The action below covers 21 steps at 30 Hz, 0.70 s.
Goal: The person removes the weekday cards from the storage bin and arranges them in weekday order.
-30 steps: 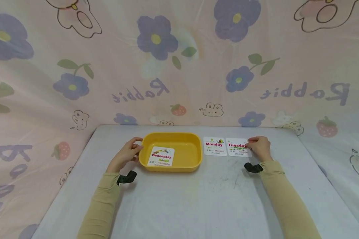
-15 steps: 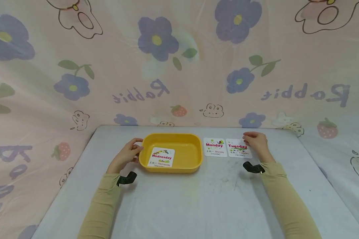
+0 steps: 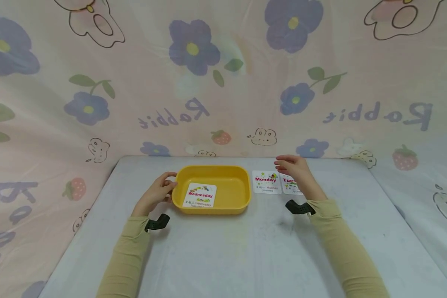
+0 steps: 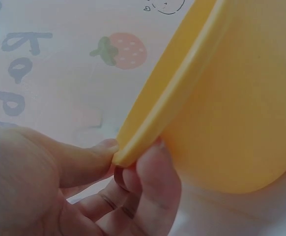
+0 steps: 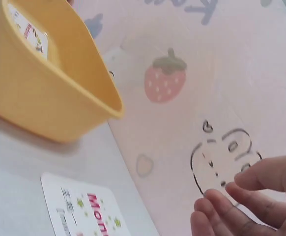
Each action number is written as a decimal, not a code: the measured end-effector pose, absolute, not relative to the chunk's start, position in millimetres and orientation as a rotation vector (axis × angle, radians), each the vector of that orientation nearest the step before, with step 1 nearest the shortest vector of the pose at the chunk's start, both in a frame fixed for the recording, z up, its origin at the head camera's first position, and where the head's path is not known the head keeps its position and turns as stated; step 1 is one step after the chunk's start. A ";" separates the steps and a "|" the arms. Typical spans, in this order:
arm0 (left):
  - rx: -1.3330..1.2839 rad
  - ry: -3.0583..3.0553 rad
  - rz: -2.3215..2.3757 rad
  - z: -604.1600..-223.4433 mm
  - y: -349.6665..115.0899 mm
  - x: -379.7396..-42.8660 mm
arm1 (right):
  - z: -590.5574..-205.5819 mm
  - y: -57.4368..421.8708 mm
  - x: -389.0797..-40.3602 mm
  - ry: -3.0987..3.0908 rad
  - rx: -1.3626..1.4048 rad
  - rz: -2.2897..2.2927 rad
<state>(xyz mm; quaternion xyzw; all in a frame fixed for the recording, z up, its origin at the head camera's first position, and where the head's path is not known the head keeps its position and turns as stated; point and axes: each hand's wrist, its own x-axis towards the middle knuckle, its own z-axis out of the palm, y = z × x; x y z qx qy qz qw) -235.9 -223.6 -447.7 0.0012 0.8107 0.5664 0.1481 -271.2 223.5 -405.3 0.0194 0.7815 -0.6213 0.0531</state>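
My left hand (image 3: pixel 154 196) pinches the left rim of a yellow tray (image 3: pixel 231 209) between thumb and fingers; the left wrist view shows the thumb on one side of the rim (image 4: pixel 157 115) and fingers on the other. Inside the tray, at its left, lies a white Wednesday card (image 3: pixel 200 195). My right hand (image 3: pixel 297 171) hovers above the Tuesday card (image 3: pixel 291 189) with nothing between its loosely bent fingers, hiding that card's right part. Left of it lies the Monday card (image 3: pixel 267 182), just right of the tray; part of it shows in the right wrist view.
A white table (image 3: pixel 223 256) carries everything. Behind it hangs a pink curtain (image 3: pixel 238 91) printed with flowers, rabbits and strawberries, meeting the table's back edge. Black wrist cameras are strapped at the left cuff (image 3: pixel 158 222) and right cuff (image 3: pixel 299 207).
My right hand has come off the Tuesday card, rising and moving left over it. The left hand, the tray and the cards have stayed in place.
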 end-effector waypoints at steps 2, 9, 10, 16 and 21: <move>-0.001 2.331 1.627 -448.1 -223.4 -236.0 | -401.5 214.8 -268.9 2.354 0.021 -1.894; -0.009 2.323 1.635 -448.5 -223.0 -236.3 | -402.5 193.4 -267.0 2.320 -0.054 -1.907; -0.011 2.325 1.631 -448.6 -222.9 -236.1 | -402.6 190.2 -266.5 2.313 -0.066 -1.913; -0.011 2.320 1.631 -449.6 -222.7 -235.4 | -401.4 169.1 -264.8 2.237 -0.162 -1.956; 0.004 2.313 1.651 -448.8 -223.7 -235.3 | -400.2 147.2 -265.4 2.150 -0.217 -1.946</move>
